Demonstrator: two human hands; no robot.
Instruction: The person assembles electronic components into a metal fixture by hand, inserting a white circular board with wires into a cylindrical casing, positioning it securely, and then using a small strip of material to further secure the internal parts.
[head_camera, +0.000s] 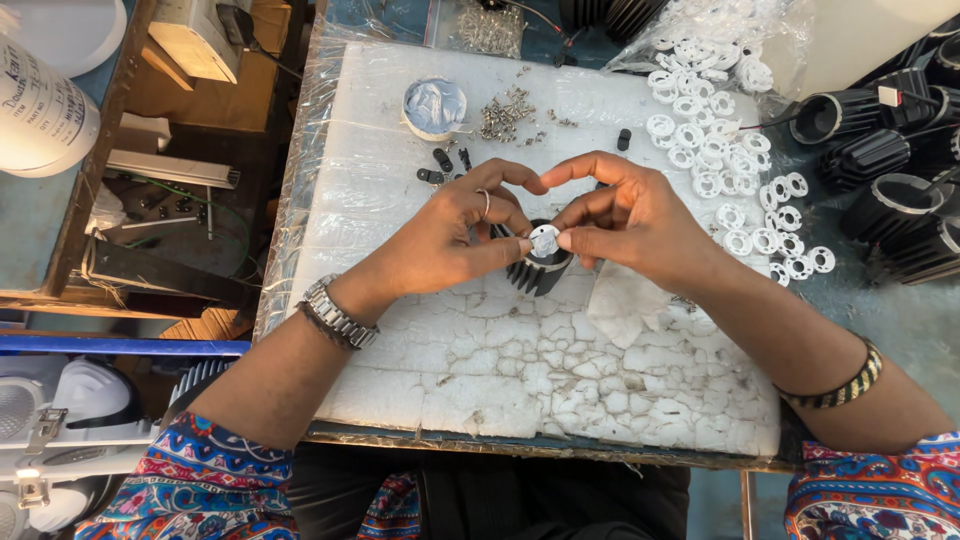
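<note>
A black finned round housing stands on the white foam pad at the middle. Over its open top sits a small silver disc. My left hand and my right hand meet above it, thumbs and forefingers pinching the disc's edge from both sides. The left hand wears a ring and a metal watch; the right wrist carries a striped bangle. Most of the housing is hidden under my fingers.
Small screws and a round tin with grey paste lie at the pad's far side. White plastic rings spread at the right. Black finned housings pile at the far right. Small black clips lie near my left hand.
</note>
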